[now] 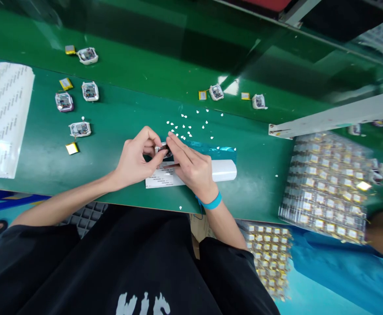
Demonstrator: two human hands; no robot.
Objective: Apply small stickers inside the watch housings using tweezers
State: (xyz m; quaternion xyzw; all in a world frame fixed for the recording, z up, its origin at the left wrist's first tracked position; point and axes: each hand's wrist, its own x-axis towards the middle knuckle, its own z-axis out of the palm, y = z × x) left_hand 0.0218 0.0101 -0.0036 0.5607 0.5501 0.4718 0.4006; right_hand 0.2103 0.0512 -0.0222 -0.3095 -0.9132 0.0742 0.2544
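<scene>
Left hand (134,155) pinched narrow on small white device (164,148), center frame. Right hand (193,168) half-curled, closed over thin brown tool (170,166), fingertips at device's right side. Label sheet (161,179) below both, right end curled.

Counts: 6 loose units on green bench (122,109), 4 upper left (90,91), 2 upper right (216,92). Yellow batteries: 3 left (72,148), 2 right (245,96). White bits scattered above hands.

Bench front edge just below sheet; loose units and tray stack (325,188) at right well apart from hands.
</scene>
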